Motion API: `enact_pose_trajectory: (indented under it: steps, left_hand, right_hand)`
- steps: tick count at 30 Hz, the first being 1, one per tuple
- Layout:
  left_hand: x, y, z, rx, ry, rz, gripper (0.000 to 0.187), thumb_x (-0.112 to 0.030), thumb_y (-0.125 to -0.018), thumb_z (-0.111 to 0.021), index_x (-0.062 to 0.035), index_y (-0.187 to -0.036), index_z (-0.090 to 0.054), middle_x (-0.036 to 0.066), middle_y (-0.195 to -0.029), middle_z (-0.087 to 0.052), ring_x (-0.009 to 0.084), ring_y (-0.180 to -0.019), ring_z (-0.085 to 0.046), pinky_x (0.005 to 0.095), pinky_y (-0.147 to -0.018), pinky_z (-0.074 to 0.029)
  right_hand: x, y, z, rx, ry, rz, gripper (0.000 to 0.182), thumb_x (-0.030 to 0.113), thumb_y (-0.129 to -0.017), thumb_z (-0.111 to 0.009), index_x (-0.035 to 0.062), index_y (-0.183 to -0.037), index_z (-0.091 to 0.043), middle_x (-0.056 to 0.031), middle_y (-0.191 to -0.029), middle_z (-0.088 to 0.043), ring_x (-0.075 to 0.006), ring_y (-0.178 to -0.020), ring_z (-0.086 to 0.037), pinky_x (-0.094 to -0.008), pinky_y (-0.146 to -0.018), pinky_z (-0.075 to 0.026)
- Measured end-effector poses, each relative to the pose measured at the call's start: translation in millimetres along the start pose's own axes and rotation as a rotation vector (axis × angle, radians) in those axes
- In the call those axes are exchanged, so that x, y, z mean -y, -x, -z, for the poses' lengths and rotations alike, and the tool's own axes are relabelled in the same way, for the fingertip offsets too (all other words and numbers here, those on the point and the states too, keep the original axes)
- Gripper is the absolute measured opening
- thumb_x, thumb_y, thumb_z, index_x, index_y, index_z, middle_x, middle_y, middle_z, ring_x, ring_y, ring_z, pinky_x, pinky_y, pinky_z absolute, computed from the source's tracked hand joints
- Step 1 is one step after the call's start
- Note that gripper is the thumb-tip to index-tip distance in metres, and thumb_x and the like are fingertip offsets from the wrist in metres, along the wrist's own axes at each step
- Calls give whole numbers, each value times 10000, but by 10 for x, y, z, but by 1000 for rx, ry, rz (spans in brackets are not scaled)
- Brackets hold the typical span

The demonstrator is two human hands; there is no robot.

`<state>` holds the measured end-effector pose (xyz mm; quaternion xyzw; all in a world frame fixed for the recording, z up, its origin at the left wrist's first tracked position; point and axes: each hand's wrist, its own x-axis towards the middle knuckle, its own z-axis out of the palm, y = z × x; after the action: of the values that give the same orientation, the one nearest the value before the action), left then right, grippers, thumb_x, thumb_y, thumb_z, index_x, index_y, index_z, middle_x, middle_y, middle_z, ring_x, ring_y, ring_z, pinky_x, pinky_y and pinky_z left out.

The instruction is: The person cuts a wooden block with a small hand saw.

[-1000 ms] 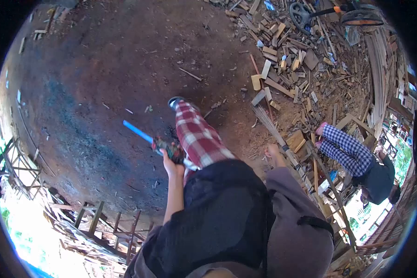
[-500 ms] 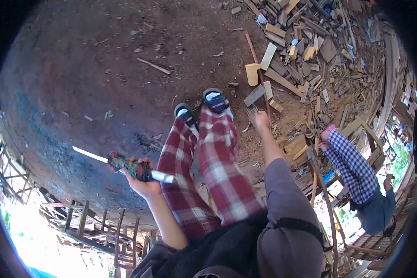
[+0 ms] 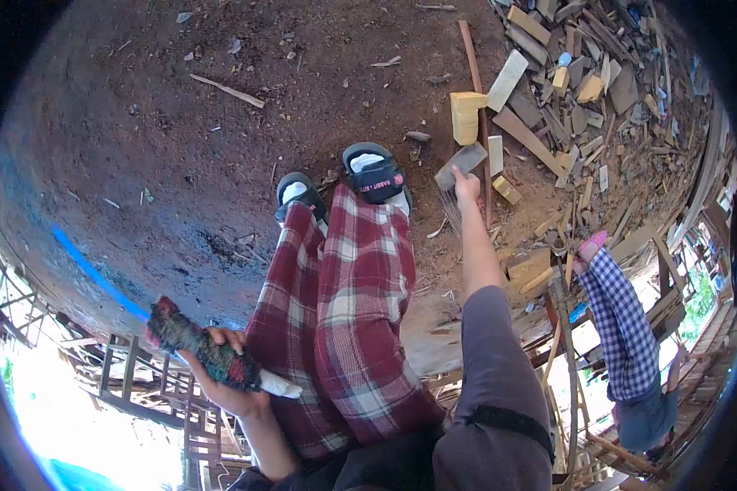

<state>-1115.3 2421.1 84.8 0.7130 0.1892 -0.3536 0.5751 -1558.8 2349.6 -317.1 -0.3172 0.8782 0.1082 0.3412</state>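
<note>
My left hand [image 3: 225, 380] is wrapped round the handle [image 3: 192, 340] of a long, narrow blade, bound in dark green and red cloth, with a white end poking out below my palm. The blade [image 3: 98, 274] shows bright blue and points up and left over the dirt. Down at the ground, my right hand [image 3: 467, 190] is closed on the near end of a grey wood block [image 3: 460, 166], one digit lying over its top face. Thin, bristle-like strands [image 3: 450, 211] show beside that hand. A yellowish wood block [image 3: 465, 119] sits just beyond.
A heap of wood offcuts [image 3: 590, 98] spreads over the upper right, with a long reddish strip [image 3: 473, 65] along its near side. My sandalled feet [image 3: 374, 173] are on the dirt ground [image 3: 344, 90]. At right, another person [image 3: 630, 344] wears checked trousers, near upright timbers.
My right hand has come onto the grey block. My left hand has moved down and left, and the blade has turned, its white look now blue. The view has shifted.
</note>
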Motion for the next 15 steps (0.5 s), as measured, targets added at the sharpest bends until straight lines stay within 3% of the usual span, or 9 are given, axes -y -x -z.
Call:
enact_pose_trajectory:
  steps: [2,5,8,11,15]
  left_hand:
    - [34,14,10,-14,10,35,382,-395,-992,-285,-48,-1074,-423,76,-786,-479,173,-675,-458,319,-681,-378]
    - [24,44,-15,-115,10,54,368,-386,-992,-301,-52,-1064,-438,74,-794,-483,173,-684,-469,313,-671,-388]
    - [16,12,-6,-122,-4,89,350,-375,-990,-323,-54,-1057,-446,71,-806,-485,171,-694,-476,308,-666,-398]
    - [-8,-45,-42,-161,20,113,332,-360,-990,-333,-56,-1055,-451,68,-815,-486,170,-697,-481,306,-668,-405]
    - [-15,-104,-18,-90,7,98,344,-362,-988,-340,-45,-1071,-445,73,-813,-486,165,-691,-484,312,-698,-425]
  right_hand:
    - [-226,-147,-59,-48,-102,42,433,331,-755,-713,-50,-913,-582,-240,-984,-618,-380,-920,-589,-431,-804,-440]
    - [240,251,290,-343,49,125,357,220,-789,-675,-68,-961,-554,-247,-969,-610,-389,-938,-571,-429,-828,-429]
    - [460,203,346,-363,-30,434,376,181,-811,-637,-63,-1062,-498,-244,-1008,-588,-406,-961,-552,-423,-855,-421]
    - [743,-194,108,-413,132,667,522,269,-781,-674,-49,-1126,-443,-243,-1056,-559,-414,-970,-547,-422,-873,-419]
    - [1106,-241,42,-427,152,467,718,420,-680,-734,-42,-1130,-419,-258,-1088,-542,-405,-962,-557,-443,-851,-438]
